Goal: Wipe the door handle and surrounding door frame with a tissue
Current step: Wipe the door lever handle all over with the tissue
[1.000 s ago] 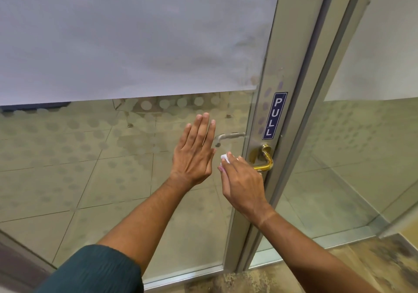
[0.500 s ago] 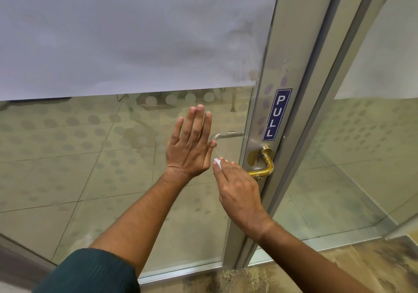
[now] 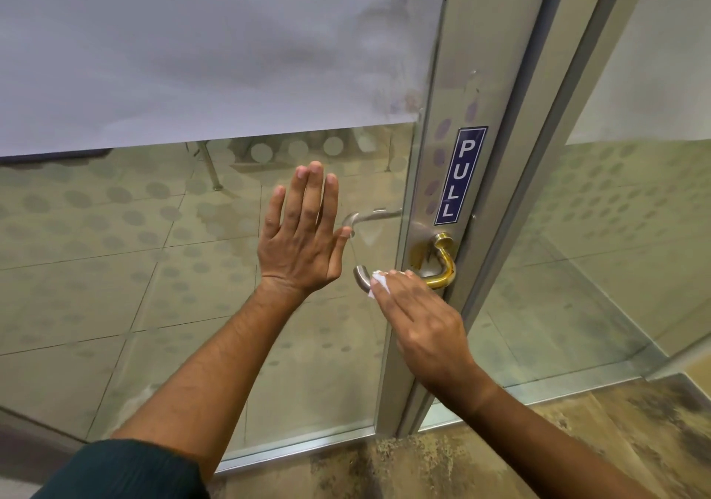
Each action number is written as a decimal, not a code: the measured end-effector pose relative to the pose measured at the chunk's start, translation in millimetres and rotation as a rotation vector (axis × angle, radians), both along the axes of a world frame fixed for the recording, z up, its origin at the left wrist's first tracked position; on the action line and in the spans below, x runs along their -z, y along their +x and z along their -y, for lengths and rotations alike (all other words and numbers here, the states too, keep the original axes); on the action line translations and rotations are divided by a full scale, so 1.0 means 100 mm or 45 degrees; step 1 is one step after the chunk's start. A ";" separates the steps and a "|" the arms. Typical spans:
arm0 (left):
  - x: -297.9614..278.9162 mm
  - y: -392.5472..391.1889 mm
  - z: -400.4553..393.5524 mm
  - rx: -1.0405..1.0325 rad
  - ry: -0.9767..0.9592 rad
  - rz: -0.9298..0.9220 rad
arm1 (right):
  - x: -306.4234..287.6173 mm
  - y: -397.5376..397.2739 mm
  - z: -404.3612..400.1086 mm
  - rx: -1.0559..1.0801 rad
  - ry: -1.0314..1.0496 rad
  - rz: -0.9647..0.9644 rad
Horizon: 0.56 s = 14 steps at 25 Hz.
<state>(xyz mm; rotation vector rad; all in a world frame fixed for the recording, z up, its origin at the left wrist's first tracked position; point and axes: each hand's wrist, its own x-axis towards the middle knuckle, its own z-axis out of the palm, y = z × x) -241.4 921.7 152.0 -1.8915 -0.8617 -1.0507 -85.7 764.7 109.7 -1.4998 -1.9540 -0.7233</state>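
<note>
A white tissue [image 3: 379, 282] is pressed onto the door handle [image 3: 442, 267] by the right hand [image 3: 419, 325], fingers closed over it. The left hand [image 3: 304, 237] is laid flat, fingers released, on the glass [image 3: 154, 267].

A single head-worn view looks forward and down at a glass door [image 3: 192, 267] from close by. The handle [image 3: 442, 263] sits right of centre, both forearms reach in from the bottom edge, and the floor [image 3: 500, 460] fills the lower right.

Right hand [image 3: 423, 321] slid tissue [image 3: 379, 284] inward along door handle [image 3: 442, 267]; handle's free end now uncovered.
</note>
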 end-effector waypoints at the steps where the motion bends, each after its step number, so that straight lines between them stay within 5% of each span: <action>1: 0.00 0.00 0.00 -0.001 -0.004 0.002 | 0.00 0.08 0.02 0.013 0.018 -0.012; 14: 0.00 0.01 -0.01 0.013 -0.017 0.016 | -0.28 0.39 0.10 0.315 -0.216 -0.343</action>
